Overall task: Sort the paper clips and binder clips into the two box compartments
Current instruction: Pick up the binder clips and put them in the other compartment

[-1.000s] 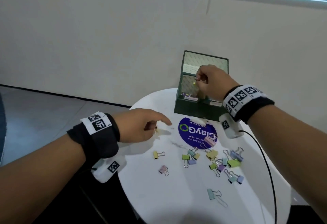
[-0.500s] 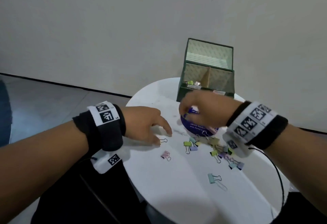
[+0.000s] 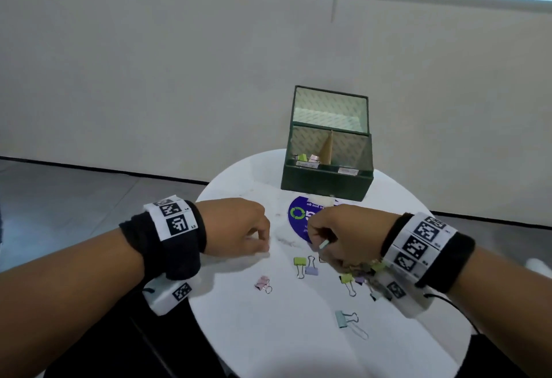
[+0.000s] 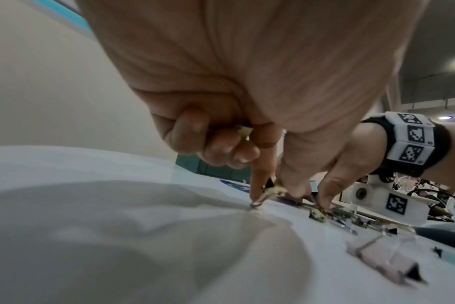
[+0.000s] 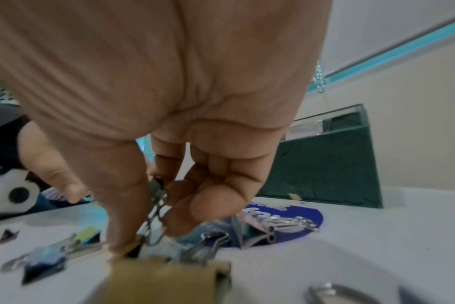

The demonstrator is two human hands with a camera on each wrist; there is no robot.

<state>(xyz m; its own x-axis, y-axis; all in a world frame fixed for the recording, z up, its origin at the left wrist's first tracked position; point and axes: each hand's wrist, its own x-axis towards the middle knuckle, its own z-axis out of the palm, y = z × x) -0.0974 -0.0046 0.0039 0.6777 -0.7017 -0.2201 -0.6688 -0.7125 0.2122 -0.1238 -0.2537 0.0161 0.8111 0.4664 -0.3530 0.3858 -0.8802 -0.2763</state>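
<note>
Smooth round white table (image 3: 268,333), pastel metal binder clips (image 3: 304,264), green box (image 3: 325,180).

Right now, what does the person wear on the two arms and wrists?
Both forearms are bare, without sleeves. Each wrist carries a black fabric band wrapped with white panels printed with black square code markers. Under each wrist hangs a small white camera housing, also with a marker. A thin black cable runs from the right housing. No gloves are worn.
</note>
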